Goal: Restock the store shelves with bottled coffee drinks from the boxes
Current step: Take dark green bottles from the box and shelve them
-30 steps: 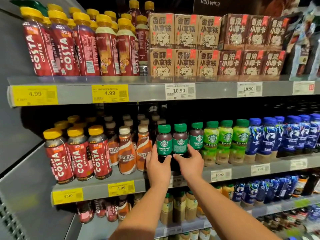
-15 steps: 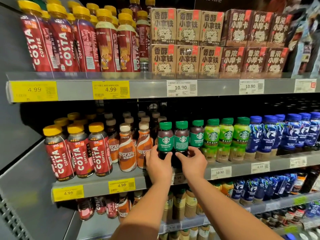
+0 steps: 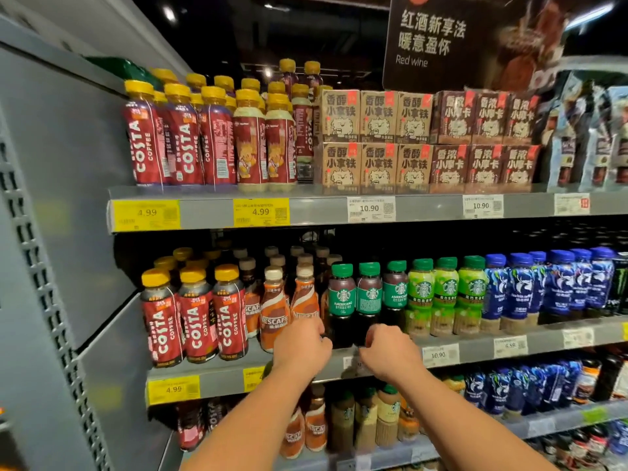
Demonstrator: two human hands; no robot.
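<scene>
Left hand [image 3: 302, 346] and right hand [image 3: 390, 353] curl at the feet of two Americano bottles [image 3: 341, 297] just above the knuckles; I cannot tell whether they pinch them or only touch. A sideways nudge could topple the Nescafé bottles [image 3: 274, 311] just left, or drag one off the shelf [image 3: 221, 379] edge below.

top shelf [image 3: 323, 212]: six tan cartons [image 3: 379, 164], three over three; six dark brown cartons [image 3: 484, 164], three over three; two yellow 4.99 tags [image 3: 261, 212]; two white 10.90 tags [image 3: 370, 209]. middle shelf [image 3: 217, 372], front row: three red costa bottles [image 3: 195, 317], two white-capped orange nescafe bottles [image 3: 273, 312], three dark americano bottles [image 3: 341, 297], three pale green starbucks bottles [image 3: 448, 294].
</scene>
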